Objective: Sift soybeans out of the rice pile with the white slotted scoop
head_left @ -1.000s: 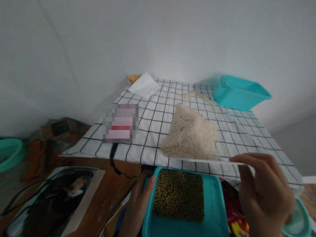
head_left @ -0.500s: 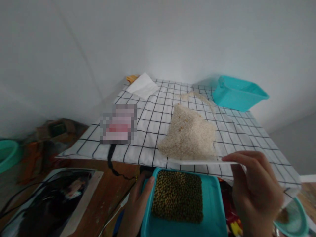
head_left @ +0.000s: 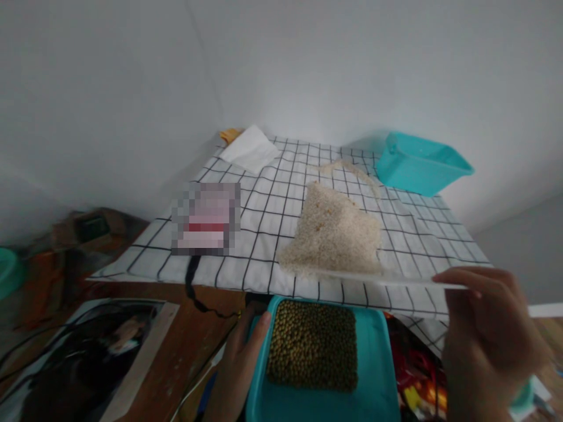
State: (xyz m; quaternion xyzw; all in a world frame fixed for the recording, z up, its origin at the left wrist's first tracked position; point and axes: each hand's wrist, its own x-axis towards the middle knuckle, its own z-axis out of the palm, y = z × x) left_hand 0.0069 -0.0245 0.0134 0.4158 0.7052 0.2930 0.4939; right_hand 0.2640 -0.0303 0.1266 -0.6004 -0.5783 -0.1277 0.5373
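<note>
My left hand [head_left: 237, 363] grips the left rim of a teal tub [head_left: 378, 363] filled with green beans [head_left: 313, 346], held just below the table edge. My right hand [head_left: 488, 334] pinches a thin white flat sheet [head_left: 387, 279] seen edge-on, its far end level with the near edge of a pile of pale rice [head_left: 334, 234]. The rice lies on a white cloth with a black grid [head_left: 272, 205], with a thin trail of grains [head_left: 347, 169] behind it.
An empty teal tub [head_left: 422, 164] stands at the back right by the wall. A folded white cloth [head_left: 249, 149] lies at the back left, a blurred pink item [head_left: 206, 218] nearer. A dark picture [head_left: 88, 357], cables and clutter sit on the wooden table at left.
The view has swung slightly. My right hand with the thin sheet has shifted to the right and a little lower. The left hand and bean tub keep their place.
</note>
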